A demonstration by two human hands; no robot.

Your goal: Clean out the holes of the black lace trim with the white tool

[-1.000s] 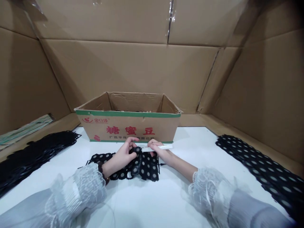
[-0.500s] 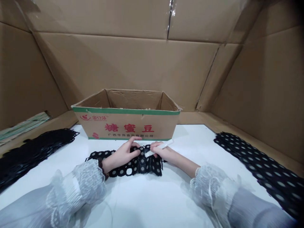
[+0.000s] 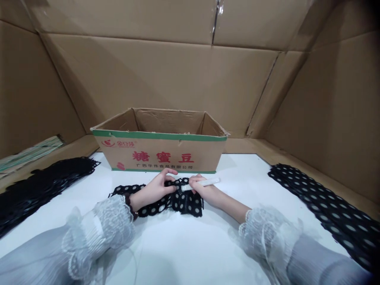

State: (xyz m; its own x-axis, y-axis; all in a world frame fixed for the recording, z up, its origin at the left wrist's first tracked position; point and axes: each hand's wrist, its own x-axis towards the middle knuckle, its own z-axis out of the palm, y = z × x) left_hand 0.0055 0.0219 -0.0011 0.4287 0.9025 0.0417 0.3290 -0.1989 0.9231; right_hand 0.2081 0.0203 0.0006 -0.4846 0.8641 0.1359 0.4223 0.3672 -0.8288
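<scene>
A black lace-like strip with pale round dots (image 3: 187, 203) lies on the white table (image 3: 184, 245) in front of the box. Over its left part rests my left hand (image 3: 156, 190), fingers apart, with the thumb on the strip. My right hand (image 3: 204, 189) pinches a white pen-like stick (image 3: 209, 181) above the right part. The stick's left tip meets the strip near my left thumb. Whether the tip presses on the strip is too small to tell.
An open cardboard box (image 3: 160, 152) with a green rim stands behind my hands. Black pieces (image 3: 44, 186) are piled at the left, and dotted black strips (image 3: 326, 209) lie at the right. Cardboard walls (image 3: 166, 75) surround the table; greenish strips (image 3: 32, 152) show at far left.
The white stick lies at a flatter angle, its right end lower. The view has shifted slightly; my left hand stays over the strip.
</scene>
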